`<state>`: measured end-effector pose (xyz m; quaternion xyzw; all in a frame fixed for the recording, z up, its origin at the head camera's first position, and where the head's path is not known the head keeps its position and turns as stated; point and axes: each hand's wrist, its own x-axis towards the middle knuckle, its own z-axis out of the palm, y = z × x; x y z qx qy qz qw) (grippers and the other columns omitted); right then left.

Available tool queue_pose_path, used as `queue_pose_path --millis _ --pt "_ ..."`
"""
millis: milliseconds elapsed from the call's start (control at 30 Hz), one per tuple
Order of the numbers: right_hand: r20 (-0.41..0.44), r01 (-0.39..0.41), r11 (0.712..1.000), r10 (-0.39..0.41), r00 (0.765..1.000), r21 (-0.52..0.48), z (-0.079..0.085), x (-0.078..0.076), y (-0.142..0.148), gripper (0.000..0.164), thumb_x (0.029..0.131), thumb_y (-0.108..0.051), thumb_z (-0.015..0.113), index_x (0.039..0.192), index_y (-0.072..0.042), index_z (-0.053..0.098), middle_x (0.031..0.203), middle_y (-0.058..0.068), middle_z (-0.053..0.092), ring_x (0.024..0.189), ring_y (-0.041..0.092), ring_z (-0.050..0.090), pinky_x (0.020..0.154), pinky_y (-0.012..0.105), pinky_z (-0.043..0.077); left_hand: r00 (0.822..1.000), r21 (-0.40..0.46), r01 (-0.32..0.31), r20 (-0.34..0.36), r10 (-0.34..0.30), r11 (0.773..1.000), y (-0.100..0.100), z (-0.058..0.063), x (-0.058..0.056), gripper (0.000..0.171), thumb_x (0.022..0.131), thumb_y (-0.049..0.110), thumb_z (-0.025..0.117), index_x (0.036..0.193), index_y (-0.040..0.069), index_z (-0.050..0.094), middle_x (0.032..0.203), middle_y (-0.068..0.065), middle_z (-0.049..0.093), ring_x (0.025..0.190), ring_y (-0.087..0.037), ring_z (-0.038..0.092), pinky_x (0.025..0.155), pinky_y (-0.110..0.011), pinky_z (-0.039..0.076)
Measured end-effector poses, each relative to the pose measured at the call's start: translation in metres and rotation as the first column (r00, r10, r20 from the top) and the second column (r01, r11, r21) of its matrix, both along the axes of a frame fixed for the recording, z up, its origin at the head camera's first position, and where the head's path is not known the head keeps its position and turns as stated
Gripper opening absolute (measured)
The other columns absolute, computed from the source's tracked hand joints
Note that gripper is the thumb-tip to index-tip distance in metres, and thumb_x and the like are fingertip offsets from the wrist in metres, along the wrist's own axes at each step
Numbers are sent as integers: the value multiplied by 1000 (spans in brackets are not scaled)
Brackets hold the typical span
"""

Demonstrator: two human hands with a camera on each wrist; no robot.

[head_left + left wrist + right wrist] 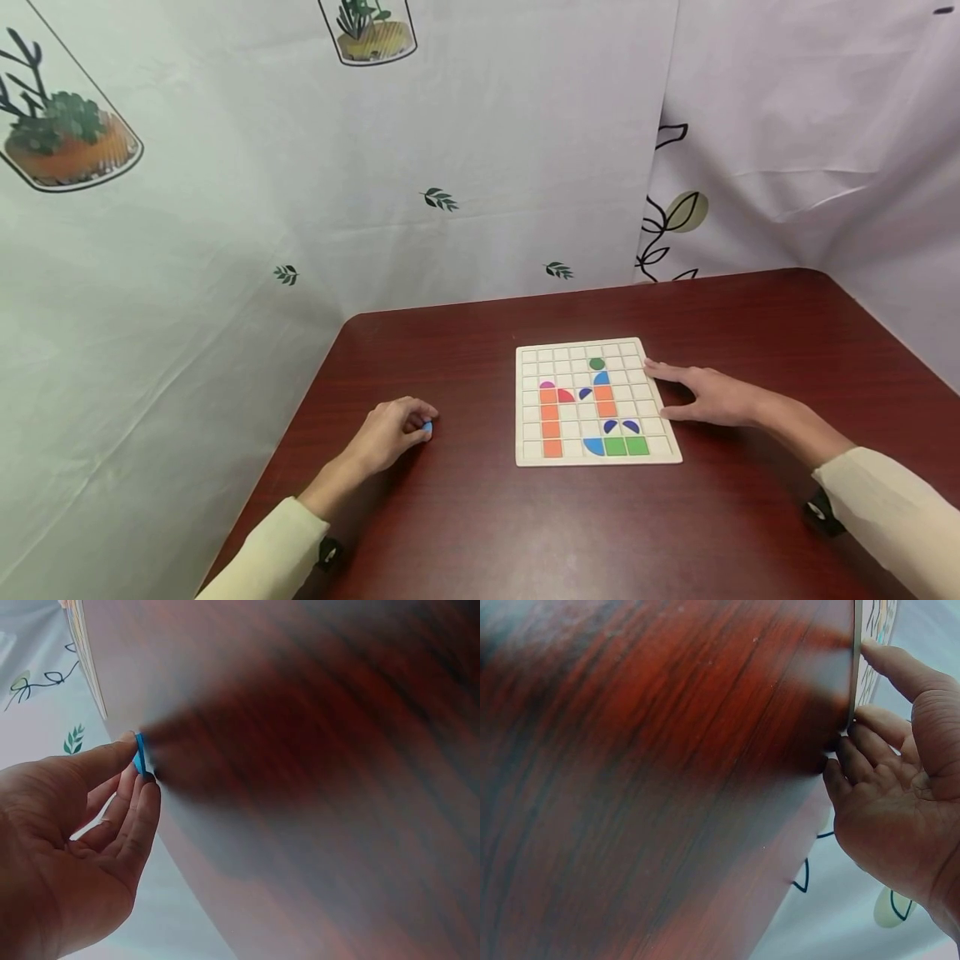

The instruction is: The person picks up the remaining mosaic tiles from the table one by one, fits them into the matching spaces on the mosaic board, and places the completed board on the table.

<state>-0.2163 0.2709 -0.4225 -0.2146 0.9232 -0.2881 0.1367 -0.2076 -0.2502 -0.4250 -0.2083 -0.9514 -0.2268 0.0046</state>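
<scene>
My left hand [393,429] is left of the board, low over the table, pinching a small flat blue piece [427,427] between thumb and fingertips. In the left wrist view that blue piece [140,755] shows edge-on, so its full shape is hidden. A white square grid board [530,421] lies flat at centre right. Along its right edge, my right hand [708,395] rests with fingers spread and touching the side; the right wrist view shows the thumb and fingertips at the board's rim [856,667].
On the board lie orange squares [550,412], green squares [626,447], dark blue half circles [631,427], blue and red [566,396] quarter pieces, a pink half circle [547,385] and a green round piece [597,364]. A patterned white cloth [487,125] hangs behind the dark red table [480,517].
</scene>
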Motion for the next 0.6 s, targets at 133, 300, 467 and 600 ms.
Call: queue_pose_path --millis 133,300,467,600 --pt "5 0 1000 0 1000 -3 0 0 0 91 94 -45 80 164 -5 37 169 27 29 148 56 31 110 73 35 1000 8 14 -5 -14 1000 1 0 0 27 90 5 85 115 11 77 105 3 73 92 -12 71 83 -32 59" --pt "10 0 1000 0 1000 -9 0 0 0 91 94 -44 80 164 -6 37 169 27 29 148 55 31 111 73 34 1000 19 28 -9 -28 999 0 1 -1 28 89 4 86 114 10 76 104 3 73 92 -12 71 83 -32 59" --pt "4 -3 1000 3 1000 -6 -1 0 0 91 94 -44 80 164 -5 37 168 27 30 148 56 31 111 73 35 999 22 43 -12 -43 999 0 2 -3 27 88 4 86 113 11 76 103 4 73 91 -12 71 82 -31 59" --pt "0 -4 1000 4 1000 -2 -1 -1 0 91 94 -44 80 164 -5 38 168 27 30 149 56 31 111 73 35 999 20 48 -10 -47 999 -1 2 -3 25 88 4 87 109 13 77 99 6 73 88 -10 71 81 -30 59"
